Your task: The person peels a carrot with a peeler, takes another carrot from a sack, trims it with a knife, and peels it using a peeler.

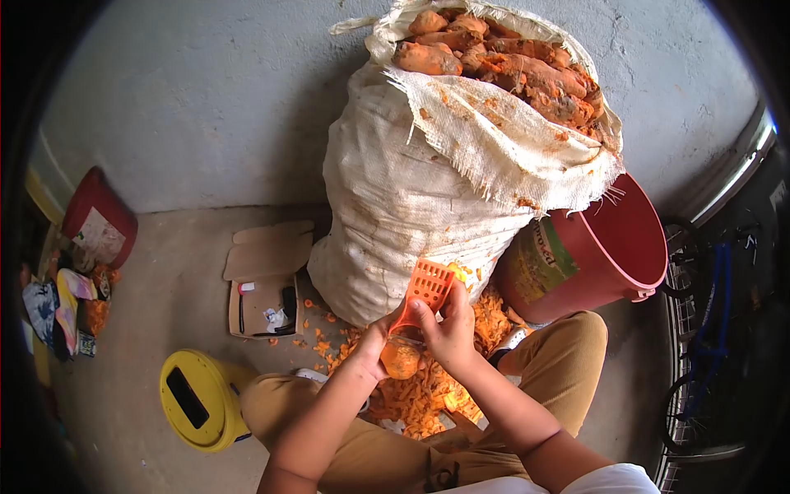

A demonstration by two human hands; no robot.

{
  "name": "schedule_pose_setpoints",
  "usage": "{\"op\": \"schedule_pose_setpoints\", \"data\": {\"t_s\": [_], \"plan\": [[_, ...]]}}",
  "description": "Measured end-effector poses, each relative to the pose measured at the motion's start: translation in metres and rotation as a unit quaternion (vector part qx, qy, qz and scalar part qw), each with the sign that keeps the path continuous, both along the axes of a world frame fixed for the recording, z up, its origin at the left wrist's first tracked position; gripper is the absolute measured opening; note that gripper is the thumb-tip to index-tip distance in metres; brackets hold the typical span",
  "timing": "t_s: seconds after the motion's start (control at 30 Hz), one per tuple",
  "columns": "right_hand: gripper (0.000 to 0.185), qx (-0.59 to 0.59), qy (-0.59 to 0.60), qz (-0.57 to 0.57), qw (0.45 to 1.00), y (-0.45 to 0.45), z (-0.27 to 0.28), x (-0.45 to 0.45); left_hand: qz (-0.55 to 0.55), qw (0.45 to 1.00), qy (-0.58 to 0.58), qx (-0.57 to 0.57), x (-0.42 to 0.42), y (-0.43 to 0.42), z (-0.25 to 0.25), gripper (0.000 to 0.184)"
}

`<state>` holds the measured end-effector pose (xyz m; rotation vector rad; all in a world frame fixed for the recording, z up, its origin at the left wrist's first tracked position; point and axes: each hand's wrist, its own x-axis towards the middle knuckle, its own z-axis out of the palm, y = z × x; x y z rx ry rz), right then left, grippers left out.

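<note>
A bulging white sack (395, 181), its mouth folded back over a heap of orange roots (527, 70), stands against the far wall (222, 90), with a red bucket (592, 280) just beside it on the right. A person in tan trousers (568, 346) sits at the near side, a mound of peelings (432, 395) between the legs; a yellow tub (224, 403) stands near left and a cardboard box (267, 251) lies farther back. At centre, above the mound, two hands work close together: the right hand (451, 333) is clamped on an orange slotted tool (429, 284), thumb on its face, while the left hand (377, 342) curls around a single root (401, 359) just below. Whether the left fingers also grip the tool's lower end is hard to tell. The tool looks light and fairly stiff, best taken by its narrow end, clear of the slots; the root appears firm and modest in weight, likely slick where bare, and best cupped around its sides
</note>
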<state>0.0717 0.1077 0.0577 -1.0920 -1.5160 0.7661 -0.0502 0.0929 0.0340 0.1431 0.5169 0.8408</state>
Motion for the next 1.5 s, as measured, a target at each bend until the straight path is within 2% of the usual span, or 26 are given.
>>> {"op": "schedule_pose_setpoints", "data": {"t_s": [0.1, 0.17, 0.23, 0.37, 0.43, 0.5, 0.57, 0.6, 0.63, 0.67, 0.7, 0.77, 0.8, 0.87, 0.9, 0.93, 1.03, 1.07, 1.17, 1.27, 1.33, 1.37, 1.4, 1.5], "plan": [[0.038, 0.042, -0.054, -0.018, 0.998, -0.001, 0.006, 0.002, -0.017, 1.000, 0.014, 0.013, -0.001, -0.001, -0.001, 0.037], [0.036, 0.086, -0.031, -0.056, 0.994, 0.005, 0.008, 0.006, -0.033, 0.999, 0.010, 0.019, -0.002, -0.001, -0.003, 0.038], [0.032, 0.042, 0.081, -0.060, 0.994, 0.015, 0.016, 0.011, -0.052, 0.998, -0.011, 0.015, -0.003, -0.002, -0.006, 0.040], [0.031, 0.006, 0.153, -0.045, 0.987, 0.014, 0.020, 0.010, -0.046, 0.999, -0.005, 0.012, -0.003, 0.000, -0.003, 0.040], [0.030, -0.033, 0.206, -0.026, 0.978, 0.012, 0.021, 0.011, -0.053, 0.998, 0.036, 0.021, -0.003, 0.002, -0.002, 0.040], [0.027, -0.010, 0.157, -0.055, 0.986, 0.016, 0.019, 0.012, -0.064, 0.994, 0.082, 0.027, -0.004, 0.003, -0.003, 0.041], [0.030, 0.068, 0.140, -0.116, 0.981, 0.029, 0.014, 0.021, -0.076, 0.988, 0.132, 0.030, -0.005, 0.003, -0.004, 0.043], [0.025, 0.079, 0.147, -0.181, 0.969, 0.045, 0.011, 0.038, -0.070, 0.986, 0.149, 0.032, -0.006, 0.001, -0.005, 0.044], [0.022, 0.055, 0.268, -0.172, 0.947, 0.053, 0.023, 0.054, -0.065, 0.983, 0.166, 0.034, -0.007, -0.002, -0.007, 0.045], [0.021, 0.044, 0.286, -0.217, 0.932, 0.062, 0.028, 0.068, -0.062, 0.980, 0.185, 0.037, -0.007, -0.004, -0.007, 0.046], [0.021, 0.060, 0.265, -0.225, 0.936, 0.063, 0.035, 0.072, -0.046, 0.984, 0.172, 0.024, -0.007, -0.003, -0.006, 0.047], [0.022, 0.055, 0.232, -0.170, 0.956, 0.052, 0.039, 0.064, -0.014, 0.990, 0.143, -0.002, -0.003, -0.001, -0.005, 0.051], [0.023, 0.071, 0.176, -0.169, 0.967, 0.049, 0.028, 0.057, -0.028, 0.994, 0.097, 0.035, -0.003, 0.002, -0.015, 0.058], [0.025, -0.009, 0.236, -0.082, 0.968, 0.021, 0.036, 0.024, -0.010, 0.999, 0.040, 0.015, 0.000, 0.002, -0.010, 0.063], [0.026, -0.011, 0.189, -0.073, 0.979, 0.014, 0.029, 0.014, 0.000, 1.000, 0.014, 0.007, 0.000, 0.003, -0.007, 0.065], [0.026, -0.020, 0.185, -0.066, 0.980, 0.010, 0.018, 0.006, 0.004, 0.991, 0.136, 0.018, 0.001, 0.005, -0.009, 0.075], [0.029, -0.032, 0.074, -0.097, 0.992, 0.001, 0.005, -0.004, 0.061, 0.993, 0.101, 0.022, 0.006, -0.001, 0.008, 0.084], [0.031, 0.022, 0.038, -0.112, 0.993, 0.003, -0.003, -0.006, 0.056, 0.994, 0.096, 0.020, 0.005, -0.001, 0.006, 0.088], [0.027, 0.081, -0.033, -0.150, 0.985, 0.003, -0.001, -0.007, 0.020, 0.989, 0.129, 0.076, 0.003, -0.001, 0.002, 0.081], [0.025, -0.021, 0.011, -0.157, 0.987, 0.010, -0.008, -0.002, 0.064, 0.959, 0.252, 0.111, 0.004, 0.002, -0.011, 0.060], [0.024, -0.034, 0.084, -0.148, 0.985, 0.013, -0.005, -0.003, 0.008, 0.953, 0.242, 0.180, -0.002, 0.001, -0.001, 0.053], [0.023, -0.041, 0.120, -0.142, 0.982, 0.014, -0.003, -0.003, -0.018, 0.948, 0.236, 0.214, -0.004, 0.000, 0.008, 0.053], [0.023, -0.020, 0.090, -0.141, 0.986, 0.016, -0.005, -0.002, -0.004, 0.966, 0.193, 0.174, -0.003, 0.000, 0.017, 0.060], [0.020, 0.033, 0.085, -0.177, 0.980, 0.031, 0.002, 0.011, -0.019, 0.954, 0.214, 0.211, -0.005, -0.004, 0.009, 0.062]]}}
